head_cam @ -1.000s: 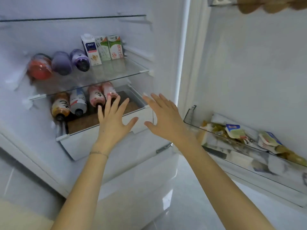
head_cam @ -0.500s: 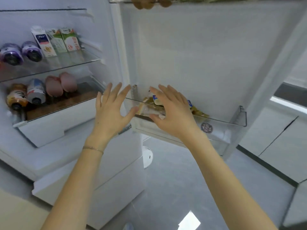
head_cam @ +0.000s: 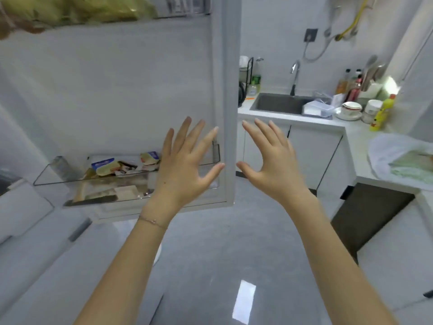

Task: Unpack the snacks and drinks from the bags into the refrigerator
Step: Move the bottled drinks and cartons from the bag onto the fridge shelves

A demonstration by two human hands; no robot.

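Grey glossy floor (head_cam: 210, 266) w/ a bright light patch (head_cam: 244, 301) reflected near the bottom. White wall (head_cam: 276, 31) at back, dark outlet (head_cam: 311, 35) on it. White counter (head_cam: 353, 133) along rt side w/ steel sink (head_cam: 276, 104) & tap (head_cam: 294, 75); white cabinet doors (head_cam: 314, 156) below, dark gap (head_cam: 365, 219) beside them.

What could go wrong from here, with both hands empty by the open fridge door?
1. The edge of the door shows right between the left hand and right hand; turning toward the bag could knock it.
2. Packets heap above the rim of the door bin, so a bump may spill them.
3. The bag lies near the front edge of the counter and might slide off when pulled.
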